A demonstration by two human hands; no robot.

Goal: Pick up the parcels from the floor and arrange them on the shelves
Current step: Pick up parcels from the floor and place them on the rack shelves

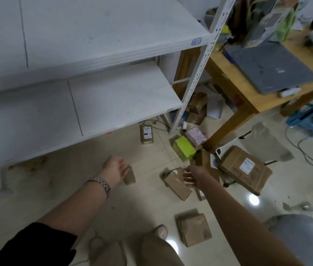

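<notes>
lower centre: left hand (116,167) meets the top of a small brown taped parcel (129,176) on the glossy tile floor (146,198); we cannot tell whether it grips. right hand (191,176), fingers spread, holds nothing over an oblong cardboard parcel (177,186). we count two flat white shelves (125,100) upper left, one green box (183,151).

Both arms reach down and forward. Left hand (115,167) – back of the hand up, wrist bent, fingers curled onto the top of a small parcel (130,176); metal watch (103,183) on that wrist, black sleeve (36,244) pushed above the elbow. Right hand (192,176) – arm bare and straight, fingers spread and relaxed, gripping nothing.
</notes>
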